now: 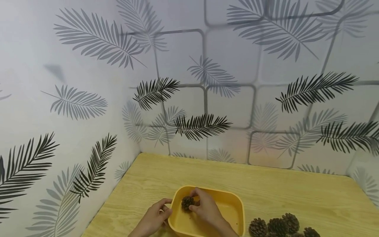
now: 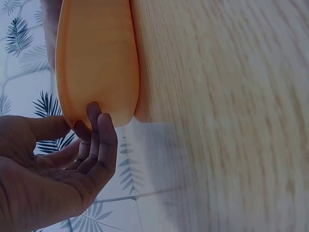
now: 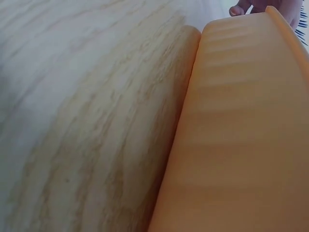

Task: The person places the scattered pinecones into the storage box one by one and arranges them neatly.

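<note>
The wooden surface (image 1: 296, 194) stretches out ahead of my hands, walled on two sides by leaf-patterned panels (image 1: 74, 105). On it, between my hands, sits one yellow plastic tub (image 1: 234, 210); it looks stiff and light, and probably slides easily, so I steady it at the rim. My left hand (image 1: 155, 217) rests its relaxed fingers (image 2: 99, 140) against the tub's outer left wall, holding nothing. My right hand (image 1: 205, 207) reaches inside the tub and pinches a single pine cone (image 1: 186, 201) by its sides. The cone seems light, dry and rough, with brittle scales, so a gentle fingertip hold round its middle suits it. To the right of my right hand lies a loose cluster of cones (image 1: 278, 227); I count at least four, partly cut off.
</note>
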`<state>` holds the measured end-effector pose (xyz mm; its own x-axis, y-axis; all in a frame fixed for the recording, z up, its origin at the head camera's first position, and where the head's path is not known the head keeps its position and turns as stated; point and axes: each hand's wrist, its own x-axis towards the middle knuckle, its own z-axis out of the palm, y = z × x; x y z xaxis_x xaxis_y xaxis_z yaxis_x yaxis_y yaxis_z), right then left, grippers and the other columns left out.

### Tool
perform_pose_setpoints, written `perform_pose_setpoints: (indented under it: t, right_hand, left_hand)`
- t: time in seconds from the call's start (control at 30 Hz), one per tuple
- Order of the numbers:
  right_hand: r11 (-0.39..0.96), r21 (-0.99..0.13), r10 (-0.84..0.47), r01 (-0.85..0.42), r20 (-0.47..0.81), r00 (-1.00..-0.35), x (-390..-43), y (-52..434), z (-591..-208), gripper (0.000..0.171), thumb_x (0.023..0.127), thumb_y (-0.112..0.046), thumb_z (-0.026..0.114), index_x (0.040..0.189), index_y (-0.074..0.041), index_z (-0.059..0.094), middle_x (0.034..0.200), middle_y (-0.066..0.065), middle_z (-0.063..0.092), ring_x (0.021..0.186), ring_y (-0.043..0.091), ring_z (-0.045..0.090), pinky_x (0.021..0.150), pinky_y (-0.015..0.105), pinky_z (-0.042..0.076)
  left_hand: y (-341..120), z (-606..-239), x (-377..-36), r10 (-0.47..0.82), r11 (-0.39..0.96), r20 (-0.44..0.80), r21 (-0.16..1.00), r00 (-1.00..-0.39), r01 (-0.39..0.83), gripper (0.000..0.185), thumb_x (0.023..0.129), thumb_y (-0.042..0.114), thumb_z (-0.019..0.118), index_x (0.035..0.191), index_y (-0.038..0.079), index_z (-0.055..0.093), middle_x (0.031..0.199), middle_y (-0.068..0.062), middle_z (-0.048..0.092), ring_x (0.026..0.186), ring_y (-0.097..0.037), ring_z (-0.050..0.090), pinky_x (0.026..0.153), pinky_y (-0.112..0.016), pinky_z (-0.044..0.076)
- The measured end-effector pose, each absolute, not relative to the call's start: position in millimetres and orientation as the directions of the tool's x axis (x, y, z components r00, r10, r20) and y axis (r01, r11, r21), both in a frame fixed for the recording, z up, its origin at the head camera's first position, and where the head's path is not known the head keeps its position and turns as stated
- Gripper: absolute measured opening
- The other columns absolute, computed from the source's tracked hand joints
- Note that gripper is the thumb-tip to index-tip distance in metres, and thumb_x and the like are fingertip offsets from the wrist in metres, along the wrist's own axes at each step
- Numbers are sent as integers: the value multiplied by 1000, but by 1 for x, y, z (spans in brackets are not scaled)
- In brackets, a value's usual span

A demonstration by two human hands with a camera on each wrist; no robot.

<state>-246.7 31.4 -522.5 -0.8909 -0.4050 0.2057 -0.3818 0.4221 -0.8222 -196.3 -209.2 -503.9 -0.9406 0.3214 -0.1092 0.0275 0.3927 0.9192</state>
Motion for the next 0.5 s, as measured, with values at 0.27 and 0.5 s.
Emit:
perform_pose_setpoints:
  t: [0.27,0.5]
  right_hand:
    - [419,-841,-397,-342,168,-902,-242,35,-516,30,87,4,81,113,-3,67,118,19,67,79,18,67,66,29,58]
    - [377,-867,-413,-326,158,-897,-240,40,-512,30,87,7,78,113,1,66,120,23,65,80,22,68,63,29,58]
  left_hand:
    - [-207,-504,-195,287,372,-126,928,-950,-11,51,109,25,59,145,-10,49,93,-9,61,73,-19,67,64,-36,62]
    - [-222,-549,-218,287,318,-143,947,-947,-46,50,105,34,65,146,6,56,95,-12,63,75,-27,69,66,-41,63]
